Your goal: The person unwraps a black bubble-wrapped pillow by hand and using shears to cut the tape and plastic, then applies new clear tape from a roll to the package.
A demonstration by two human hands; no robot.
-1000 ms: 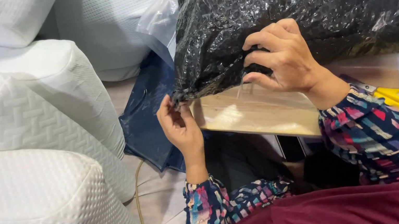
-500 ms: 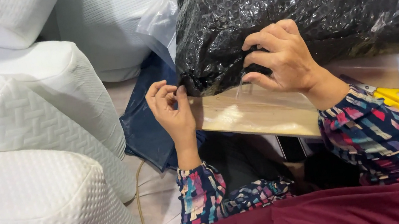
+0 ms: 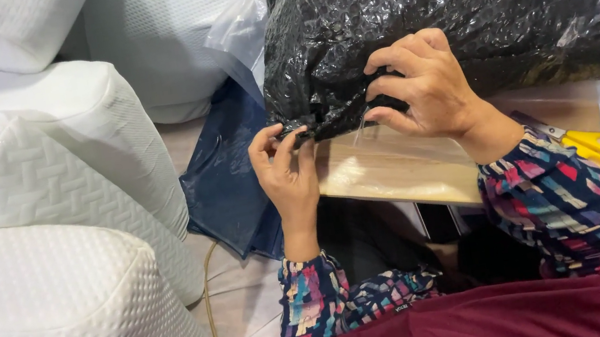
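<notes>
Head view: black bubble-wrap bundle's [image 3: 450, 3] lower edge between both hands' fingers [image 3: 288, 142].

- Black bubble-wrap parcel [image 3: 451, 11] sits on wooden table [image 3: 395, 170], its corner overhanging the edge.
- Left hand [image 3: 285, 167] pinches the parcel's lower corner.
- Right hand [image 3: 422, 87] grips the wrap just beside it.
- Yellow scissors [image 3: 598, 148] lie right.
- White pillows [image 3: 42, 191] stacked left.
</notes>
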